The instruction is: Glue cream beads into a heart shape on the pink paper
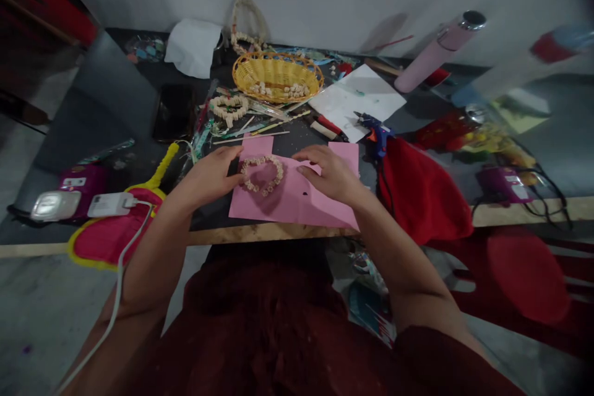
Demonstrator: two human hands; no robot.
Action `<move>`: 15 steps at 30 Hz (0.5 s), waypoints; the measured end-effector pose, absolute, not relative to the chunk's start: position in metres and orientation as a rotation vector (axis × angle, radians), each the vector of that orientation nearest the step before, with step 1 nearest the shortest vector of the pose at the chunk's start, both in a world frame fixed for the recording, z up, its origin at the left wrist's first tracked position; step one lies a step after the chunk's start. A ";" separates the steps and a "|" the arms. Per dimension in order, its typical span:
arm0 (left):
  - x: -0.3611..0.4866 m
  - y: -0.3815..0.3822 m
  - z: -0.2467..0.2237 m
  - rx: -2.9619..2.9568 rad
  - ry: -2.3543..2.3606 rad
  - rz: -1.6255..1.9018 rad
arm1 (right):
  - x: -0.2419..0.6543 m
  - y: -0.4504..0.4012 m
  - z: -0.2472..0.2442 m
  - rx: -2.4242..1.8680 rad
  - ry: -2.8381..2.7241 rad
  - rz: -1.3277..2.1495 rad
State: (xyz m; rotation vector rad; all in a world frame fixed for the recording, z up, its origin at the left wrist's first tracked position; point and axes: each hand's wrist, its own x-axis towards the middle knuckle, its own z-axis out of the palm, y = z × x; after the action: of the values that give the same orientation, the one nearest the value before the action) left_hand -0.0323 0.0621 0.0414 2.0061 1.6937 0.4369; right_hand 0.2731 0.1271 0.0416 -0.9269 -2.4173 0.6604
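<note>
A heart-shaped ring of small pale pieces (281, 168) sits over a pink paper sheet (320, 207) at the table's front edge. Beside the ring's left side is my left hand (211, 174), fingers and thumb apart, the thumb tip close to the ring; whether it touches cannot be made out. My right hand (331, 174) lies over the right part of the sheet, its fingers bent loosely and the thumb apart from them. Nothing shows in its grasp. A small dark spot (305, 193) marks the sheet between the hands.
Behind are thin sticks (250, 138), another pale heart (229, 109), and a yellow basket (278, 77). A blue glue gun (378, 133), red cloth (417, 192) and pink flask (436, 55) stand right. Left are a phone (174, 112) and a charger with white cable (110, 204).
</note>
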 end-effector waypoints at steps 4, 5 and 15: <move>-0.029 0.067 0.045 1.982 1.734 0.433 | 0.239 0.145 0.039 -0.822 -2.483 0.561; -0.027 0.069 0.046 1.981 1.749 0.452 | 0.231 0.148 0.037 -0.807 -2.509 0.559; -0.007 0.083 0.028 2.134 1.768 0.530 | 0.200 0.152 0.020 -0.972 -2.649 0.569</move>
State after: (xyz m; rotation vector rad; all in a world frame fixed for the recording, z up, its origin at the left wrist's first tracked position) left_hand -0.0068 0.0829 0.0278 2.1338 1.7679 0.5304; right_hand 0.2004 0.1523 0.0202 -0.9720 -2.6491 0.5689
